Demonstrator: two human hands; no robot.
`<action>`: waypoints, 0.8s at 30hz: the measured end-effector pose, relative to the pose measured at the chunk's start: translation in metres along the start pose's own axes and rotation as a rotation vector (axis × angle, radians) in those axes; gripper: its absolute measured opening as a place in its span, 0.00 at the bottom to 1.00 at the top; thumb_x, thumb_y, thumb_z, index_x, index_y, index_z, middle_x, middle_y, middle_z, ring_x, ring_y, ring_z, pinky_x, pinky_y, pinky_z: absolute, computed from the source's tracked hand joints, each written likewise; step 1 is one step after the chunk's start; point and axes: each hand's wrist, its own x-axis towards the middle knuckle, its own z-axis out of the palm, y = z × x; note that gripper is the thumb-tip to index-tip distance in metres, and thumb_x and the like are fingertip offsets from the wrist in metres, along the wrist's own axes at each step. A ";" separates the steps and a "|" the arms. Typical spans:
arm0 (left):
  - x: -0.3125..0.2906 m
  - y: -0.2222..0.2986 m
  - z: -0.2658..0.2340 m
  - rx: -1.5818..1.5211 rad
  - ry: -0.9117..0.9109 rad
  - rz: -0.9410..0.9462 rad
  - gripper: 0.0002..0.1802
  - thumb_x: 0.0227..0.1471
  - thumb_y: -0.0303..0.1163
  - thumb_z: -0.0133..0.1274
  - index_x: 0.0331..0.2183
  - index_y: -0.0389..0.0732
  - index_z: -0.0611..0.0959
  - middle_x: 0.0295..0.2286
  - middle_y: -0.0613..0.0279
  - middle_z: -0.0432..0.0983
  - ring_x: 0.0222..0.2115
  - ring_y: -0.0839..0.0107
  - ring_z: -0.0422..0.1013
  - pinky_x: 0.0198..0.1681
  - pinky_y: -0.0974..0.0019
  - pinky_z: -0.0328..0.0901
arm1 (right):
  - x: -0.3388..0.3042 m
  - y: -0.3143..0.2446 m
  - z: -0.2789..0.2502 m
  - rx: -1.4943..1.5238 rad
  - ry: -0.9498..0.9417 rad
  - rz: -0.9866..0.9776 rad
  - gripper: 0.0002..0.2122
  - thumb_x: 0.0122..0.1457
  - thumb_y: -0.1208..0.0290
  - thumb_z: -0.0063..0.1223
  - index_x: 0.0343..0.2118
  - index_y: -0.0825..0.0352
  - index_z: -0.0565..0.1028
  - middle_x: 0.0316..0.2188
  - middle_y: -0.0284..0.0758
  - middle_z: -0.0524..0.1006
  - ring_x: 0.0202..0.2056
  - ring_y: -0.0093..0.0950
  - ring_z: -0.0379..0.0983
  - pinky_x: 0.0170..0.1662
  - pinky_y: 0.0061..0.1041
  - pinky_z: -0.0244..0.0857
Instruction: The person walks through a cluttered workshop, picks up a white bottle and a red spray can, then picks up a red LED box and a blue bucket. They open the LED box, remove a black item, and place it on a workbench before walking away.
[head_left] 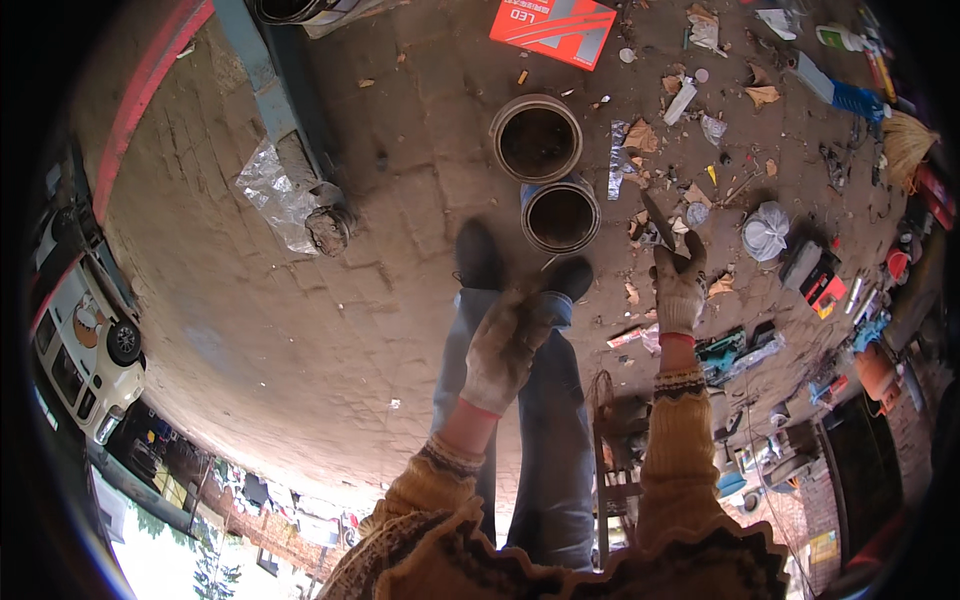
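My left hand [503, 348], in a dirty pale work glove with dark fingers, hangs over my shins. Its fingers blur into the dark ground and shoe, so whether they grip anything is unclear. Further right, my right hand [680, 282] wears a similar glove and reaches low over the littered ground. A thin, dark, blade-shaped piece [657, 220] sticks out between its finger and thumb. Ahead of my dark shoes [478, 255] two round open cans stand touching: a larger can [494, 150] behind and a smaller blue-sided can [528, 222] in front. Both look dark inside.
Scraps and dry leaves [642, 136] litter the right side, with a knotted white plastic bag [765, 232] and a green tool [722, 350]. An orange-and-grey box [552, 30] lies ahead. At left are a blue-grey metal beam [262, 80], clear plastic sheet [275, 190] and a parked vehicle [85, 345].
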 end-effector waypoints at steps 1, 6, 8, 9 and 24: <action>-0.007 0.001 0.013 -0.045 -0.018 -0.025 0.24 0.65 0.43 0.50 0.56 0.39 0.75 0.54 0.51 0.72 0.57 0.58 0.67 0.60 0.54 0.64 | -0.012 -0.002 -0.018 -0.022 0.025 0.074 0.29 0.62 0.67 0.61 0.65 0.61 0.63 0.41 0.32 0.77 0.30 0.21 0.72 0.31 0.22 0.67; -0.031 0.006 0.078 -0.167 -0.139 -0.156 0.40 0.62 0.60 0.48 0.61 0.36 0.69 0.59 0.52 0.67 0.61 0.58 0.61 0.67 0.52 0.55 | -0.095 -0.021 -0.051 0.148 -0.064 -0.152 0.26 0.64 0.75 0.56 0.64 0.63 0.63 0.47 0.37 0.77 0.47 0.25 0.72 0.53 0.25 0.67; -0.047 0.005 0.100 -0.149 -0.138 -0.183 0.43 0.61 0.63 0.45 0.62 0.36 0.68 0.60 0.52 0.66 0.62 0.58 0.61 0.67 0.52 0.54 | -0.134 -0.037 -0.055 0.252 -0.050 -0.173 0.24 0.63 0.78 0.55 0.62 0.66 0.66 0.47 0.37 0.77 0.47 0.26 0.73 0.53 0.27 0.68; -0.054 0.003 0.110 -0.130 -0.134 -0.189 0.44 0.61 0.64 0.44 0.62 0.36 0.68 0.60 0.53 0.66 0.62 0.58 0.60 0.68 0.52 0.53 | -0.154 -0.048 -0.057 0.305 -0.040 -0.186 0.23 0.63 0.79 0.55 0.60 0.68 0.67 0.47 0.38 0.77 0.47 0.27 0.74 0.53 0.27 0.69; -0.146 -0.018 0.154 1.363 -0.149 0.071 0.25 0.68 0.29 0.37 0.63 0.34 0.67 0.56 0.50 0.71 0.49 0.60 0.73 0.56 0.64 0.64 | -0.260 -0.108 -0.084 0.435 -0.305 -0.234 0.23 0.59 0.76 0.61 0.57 0.69 0.70 0.50 0.37 0.75 0.50 0.30 0.74 0.53 0.29 0.70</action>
